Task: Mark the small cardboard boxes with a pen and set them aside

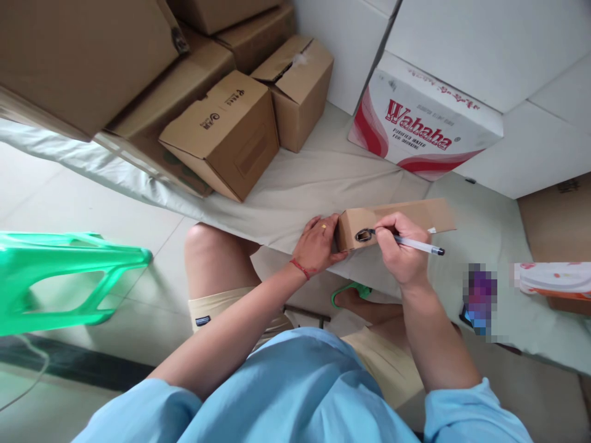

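Observation:
On the cloth-covered surface in front of me lies a small cardboard box (353, 220), with a long flap reaching out to its right. Its near face carries a small dark-edged opening or black-inked outline (364, 235); I cannot tell which. My left hand (318, 245) grips the box's left end, fingers along the side and thumb at the near corner. Pinched in my right hand (401, 249) is a white pen (420, 245) with a black end. Its tip meets the box at the dark outline, and the fingers hide part of the box.
Cardboard boxes (221, 132) are stacked at the back left. A white and red water carton (425, 120) stands behind the work spot, by white boxes (480, 49). At right are a partly blurred phone (480, 301) and a tissue pack (554, 278). A green stool (69, 277) stands left.

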The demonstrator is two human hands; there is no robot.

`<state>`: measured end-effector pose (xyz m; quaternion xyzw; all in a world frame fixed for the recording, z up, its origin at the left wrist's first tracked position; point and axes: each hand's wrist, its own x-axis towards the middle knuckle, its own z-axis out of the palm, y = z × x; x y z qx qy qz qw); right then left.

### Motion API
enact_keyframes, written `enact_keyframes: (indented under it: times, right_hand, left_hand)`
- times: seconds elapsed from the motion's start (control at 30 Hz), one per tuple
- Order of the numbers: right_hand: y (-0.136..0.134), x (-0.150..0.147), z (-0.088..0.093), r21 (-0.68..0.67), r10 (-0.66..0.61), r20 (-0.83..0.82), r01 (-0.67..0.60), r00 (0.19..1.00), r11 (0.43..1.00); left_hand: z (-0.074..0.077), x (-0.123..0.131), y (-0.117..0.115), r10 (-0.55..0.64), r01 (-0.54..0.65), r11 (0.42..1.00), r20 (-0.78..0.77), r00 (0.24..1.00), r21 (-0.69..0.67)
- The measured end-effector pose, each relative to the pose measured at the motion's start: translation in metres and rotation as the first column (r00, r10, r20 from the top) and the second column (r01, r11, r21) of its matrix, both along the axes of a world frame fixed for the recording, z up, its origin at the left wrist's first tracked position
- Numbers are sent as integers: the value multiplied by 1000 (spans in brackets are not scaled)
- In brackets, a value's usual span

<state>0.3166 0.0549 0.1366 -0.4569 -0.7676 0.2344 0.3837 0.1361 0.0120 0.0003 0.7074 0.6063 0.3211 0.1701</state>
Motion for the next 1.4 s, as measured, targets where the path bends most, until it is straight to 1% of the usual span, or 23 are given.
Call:
enact_keyframes:
  times: [0.3, 0.73, 0.93, 1.0, 1.13, 1.3, 1.4]
  right_hand:
    - [-3, -3, 6, -22, 91, 22, -90, 996, 996]
    - [-5, -2, 6, -49, 137, -18, -138, 990, 989]
    - [-4, 2, 10, -56, 177, 16, -176, 984, 983]
    - [-3, 6, 11, -36, 166, 21, -165, 986, 986]
    - [-2, 11, 10, 7, 90, 4, -90, 996, 996]
    - [1, 11, 6, 0, 102, 4, -102, 995, 995]
    - [3, 12, 4, 21, 41, 10, -41, 999, 999]
  left_hand:
    - [3, 1, 0, 0, -1, 1000, -24, 1000, -8]
    - [4, 1, -1, 3, -3, 1000, -18, 1000, 3]
    - [6, 0, 0, 1, -1, 1000, -3, 1000, -16]
    - [6, 0, 0, -2, 2, 1000, -4, 1000, -18]
    - [5, 1, 0, 2, -2, 1000, -6, 1000, -11]
    - [5, 0, 0, -2, 1, 1000, -7, 1000, -12]
    - [6, 0, 0, 2, -2, 1000, -14, 1000, -15]
